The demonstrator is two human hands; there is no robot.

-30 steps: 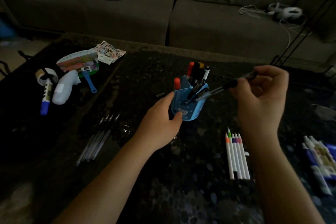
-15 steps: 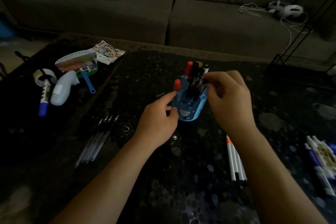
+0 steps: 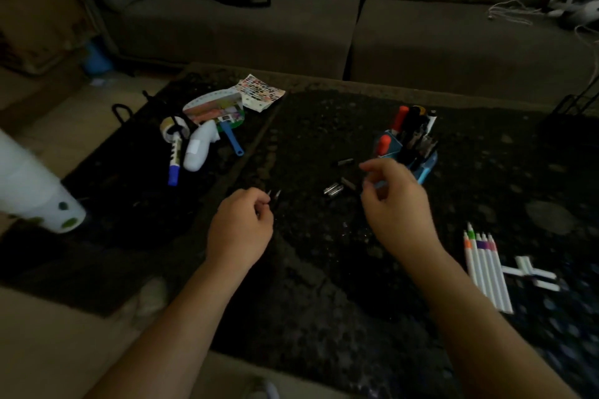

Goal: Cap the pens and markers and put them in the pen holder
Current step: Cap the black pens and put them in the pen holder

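- Dark, speckled table [image 3: 324,269] fills the view, with a grey sofa [image 3: 259,26] behind at 12 o'clock. The head has swung left in the last half second, so the pen holder now sits toward 2 o'clock instead of the centre.
- At 10 o'clock a marker with a blue end [image 3: 174,159] lies among other clutter, well apart from the holder.
- The left hand [image 3: 240,230] was steadying the holder and has let go, moving out to about 9 o'clock of the table's centre. Its fingers are curled over the thin pens [image 3: 278,194], whose bare tips poke out past the knuckles. Whether the pens are off the table cannot be told.
- Loose dark caps [image 3: 333,188] lie between the two hands, near the right fingertips.
- The right hand [image 3: 398,207] has come away from the holder without the pen it was pushing in. Its thumb and fingers are loosely bent and apart, holding nothing, beside the caps.
- The pen holder [image 3: 426,168] stands unheld at 2 o'clock, with pens and markers upright in it.
- White markers [image 3: 486,269] lie in a row at 4 o'clock with their coloured tips bare, and white caps [image 3: 531,272] lie just beside them.
- That pen looks delivered, and a new round seems to be starting: the left hand fetches an uncapped pen while the right goes for a cap.
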